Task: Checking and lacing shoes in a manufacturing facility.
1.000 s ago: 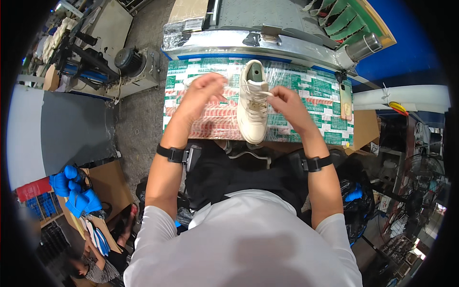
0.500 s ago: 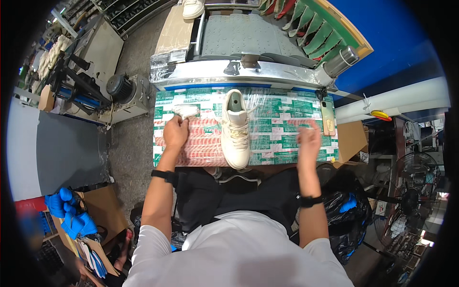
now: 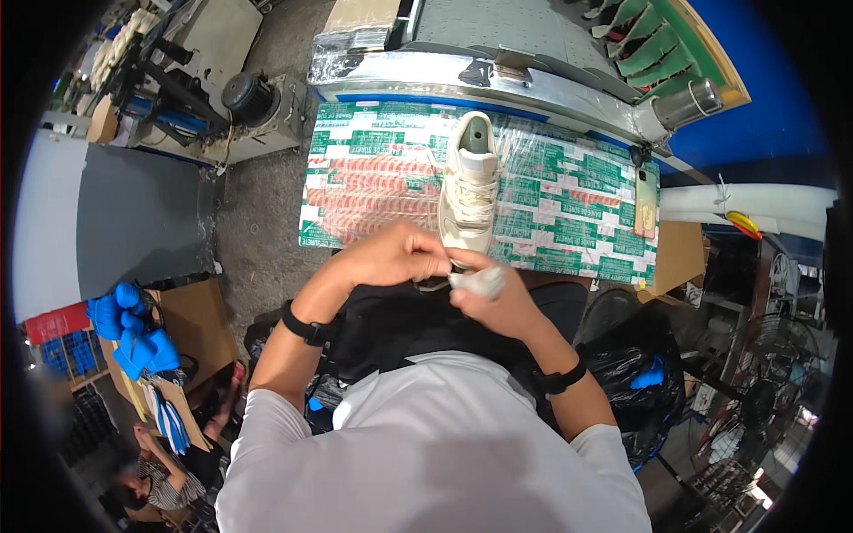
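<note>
Head view, glossy film-covered worktop [image 3: 569,182] in green, white and red, running wide either side of cream lace-up shoe [image 3: 469,191], rounded toe at near edge's middle, left hand [image 3: 400,255] pinched closed, contents unclear, right hand [image 3: 508,306] curled around blurred whitish wad [image 3: 482,282].

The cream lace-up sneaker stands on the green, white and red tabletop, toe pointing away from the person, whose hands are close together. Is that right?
No: the cream lace-up sneaker points its toe toward the person, as the head view shows. It stands on the green, white and red tabletop, and the left hand and right hand are close together.
</note>
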The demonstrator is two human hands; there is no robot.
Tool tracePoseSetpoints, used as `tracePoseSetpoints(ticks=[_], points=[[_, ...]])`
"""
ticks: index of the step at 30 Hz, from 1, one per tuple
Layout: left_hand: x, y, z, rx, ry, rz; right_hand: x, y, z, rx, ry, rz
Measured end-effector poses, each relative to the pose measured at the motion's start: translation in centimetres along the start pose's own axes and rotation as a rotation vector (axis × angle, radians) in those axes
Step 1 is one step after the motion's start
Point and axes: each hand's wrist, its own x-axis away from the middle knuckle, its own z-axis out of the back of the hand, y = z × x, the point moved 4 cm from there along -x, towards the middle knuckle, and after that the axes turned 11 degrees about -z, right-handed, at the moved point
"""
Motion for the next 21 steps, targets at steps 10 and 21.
tracePoseSetpoints(ticks=[10, 21], points=[[-6.7, -6.3, 6.2, -0.075, 0.679, -0.077, -1.6, 0.9, 3.6, -0.487, 0.269, 0.14], [-11.1, 0.0, 9.0, -0.32, 0.652, -0.347, -5.0, -3.7, 2.0, 0.991, 0.703, 0.444]])
